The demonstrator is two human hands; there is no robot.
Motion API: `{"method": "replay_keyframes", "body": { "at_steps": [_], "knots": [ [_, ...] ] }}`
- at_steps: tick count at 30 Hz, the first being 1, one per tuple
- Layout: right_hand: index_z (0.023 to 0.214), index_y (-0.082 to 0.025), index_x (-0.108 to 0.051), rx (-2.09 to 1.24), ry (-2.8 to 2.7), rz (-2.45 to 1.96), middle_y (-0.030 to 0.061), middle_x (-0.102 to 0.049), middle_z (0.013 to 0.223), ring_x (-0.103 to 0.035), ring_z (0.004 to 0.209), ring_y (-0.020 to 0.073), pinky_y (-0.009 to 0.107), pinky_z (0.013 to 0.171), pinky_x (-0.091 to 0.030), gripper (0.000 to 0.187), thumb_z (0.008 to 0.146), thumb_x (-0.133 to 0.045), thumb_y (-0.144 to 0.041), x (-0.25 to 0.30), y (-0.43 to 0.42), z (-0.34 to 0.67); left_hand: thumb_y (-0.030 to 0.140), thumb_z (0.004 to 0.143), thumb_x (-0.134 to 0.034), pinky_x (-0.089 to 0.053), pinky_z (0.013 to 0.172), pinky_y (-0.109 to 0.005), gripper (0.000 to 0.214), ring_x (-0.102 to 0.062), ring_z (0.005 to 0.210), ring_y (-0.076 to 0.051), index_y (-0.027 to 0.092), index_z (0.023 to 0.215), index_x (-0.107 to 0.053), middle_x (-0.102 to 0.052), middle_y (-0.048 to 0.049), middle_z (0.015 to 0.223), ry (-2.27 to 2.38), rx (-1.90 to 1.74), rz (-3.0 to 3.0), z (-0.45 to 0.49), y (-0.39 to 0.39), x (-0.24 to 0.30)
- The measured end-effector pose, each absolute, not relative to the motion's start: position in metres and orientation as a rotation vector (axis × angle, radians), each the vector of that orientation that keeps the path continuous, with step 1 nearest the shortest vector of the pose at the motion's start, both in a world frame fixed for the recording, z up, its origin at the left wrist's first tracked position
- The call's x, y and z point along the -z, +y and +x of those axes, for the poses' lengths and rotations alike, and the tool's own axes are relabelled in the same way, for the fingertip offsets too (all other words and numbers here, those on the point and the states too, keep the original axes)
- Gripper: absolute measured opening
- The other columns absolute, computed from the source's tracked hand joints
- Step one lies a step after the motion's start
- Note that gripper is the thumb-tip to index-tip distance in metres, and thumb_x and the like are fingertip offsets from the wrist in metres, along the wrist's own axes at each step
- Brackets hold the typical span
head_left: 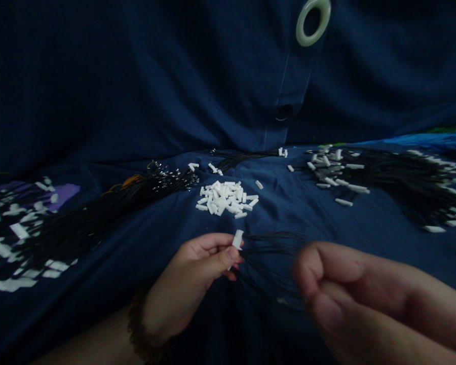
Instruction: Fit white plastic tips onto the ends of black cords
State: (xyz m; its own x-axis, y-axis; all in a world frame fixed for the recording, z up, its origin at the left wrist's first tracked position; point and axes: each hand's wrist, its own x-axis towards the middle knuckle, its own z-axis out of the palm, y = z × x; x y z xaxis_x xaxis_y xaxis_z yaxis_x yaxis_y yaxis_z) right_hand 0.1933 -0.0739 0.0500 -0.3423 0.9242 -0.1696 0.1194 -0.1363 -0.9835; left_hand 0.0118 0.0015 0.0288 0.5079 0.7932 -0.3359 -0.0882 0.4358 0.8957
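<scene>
Feed's v. dim from my end: soft, flat light, source unclear, no hard shadows, and the navy cloth [137, 86] sinks to near-black in the top corners and deep folds. The white pieces [223, 197] look slightly blown out w/ little detail, and the frame's edges are stretched by wide-lens distortion, esp. around the pale eyelet ring [313, 23]. Right hand [345, 289] is close to cam, soft and out of focus; left hand [188, 276] is sharper but grainy.

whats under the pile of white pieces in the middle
The pile of small white plastic pieces lies on dark blue fabric, visible around its edges. The fabric directly beneath the pieces is covered, so nothing there can be seen.
</scene>
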Motion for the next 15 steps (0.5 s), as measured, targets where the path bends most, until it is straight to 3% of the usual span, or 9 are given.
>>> {"method": "replay_keyframes", "body": {
  "at_steps": [2, 5, 9, 15],
  "knots": [
    [0.079, -0.020, -0.047, -1.362, -1.623, -1.274, -0.0055, -0.045, 0.049, -0.038, 0.037, 0.0037, 0.010, 0.033, -0.029, 0.021, 0.085, -0.043, -0.040, -0.061, -0.065, 0.181, 0.021, 0.073, -0.062, -0.040, 0.063, -0.021, 0.009, -0.052, 0.069, -0.010, 0.018, 0.081, -0.065, -0.063, -0.0003, 0.076, 0.845, -0.633, 0.947, 0.011, 0.000, -0.029],
    [0.079, -0.020, -0.047, -0.829, -1.881, -1.464, -0.0034, -0.053, 0.060, -0.049, 0.048, 0.0064, 0.013, 0.041, -0.034, 0.009, 0.085, -0.040, -0.021, -0.064, -0.064, 0.172, 0.019, 0.077, -0.057, -0.040, 0.064, -0.021, 0.009, -0.052, 0.069, -0.010, 0.016, 0.082, -0.064, -0.060, -0.0009, 0.076, 0.769, -0.618, 0.880, 0.009, -0.002, -0.029],
    [0.076, -0.019, -0.047, -0.386, -2.047, -1.479, -0.0019, -0.056, 0.062, -0.053, 0.051, 0.0101, 0.018, 0.044, -0.037, 0.013, 0.085, -0.038, -0.018, -0.051, -0.068, 0.170, 0.016, 0.078, -0.055, -0.040, 0.063, -0.019, 0.008, -0.052, 0.068, -0.009, 0.014, 0.078, -0.063, -0.058, -0.0006, 0.074, 0.710, -0.592, 0.817, 0.009, -0.003, -0.029],
    [0.074, -0.019, -0.046, -0.198, -2.090, -1.418, -0.0037, -0.053, 0.058, -0.051, 0.046, 0.0100, 0.020, 0.041, -0.037, 0.015, 0.085, -0.037, -0.018, -0.044, -0.063, 0.171, 0.015, 0.077, -0.055, -0.041, 0.062, -0.019, 0.007, -0.051, 0.069, -0.009, 0.013, 0.076, -0.063, -0.058, -0.0015, 0.076, 0.707, -0.578, 0.799, 0.010, -0.003, -0.030]
  ]
}}
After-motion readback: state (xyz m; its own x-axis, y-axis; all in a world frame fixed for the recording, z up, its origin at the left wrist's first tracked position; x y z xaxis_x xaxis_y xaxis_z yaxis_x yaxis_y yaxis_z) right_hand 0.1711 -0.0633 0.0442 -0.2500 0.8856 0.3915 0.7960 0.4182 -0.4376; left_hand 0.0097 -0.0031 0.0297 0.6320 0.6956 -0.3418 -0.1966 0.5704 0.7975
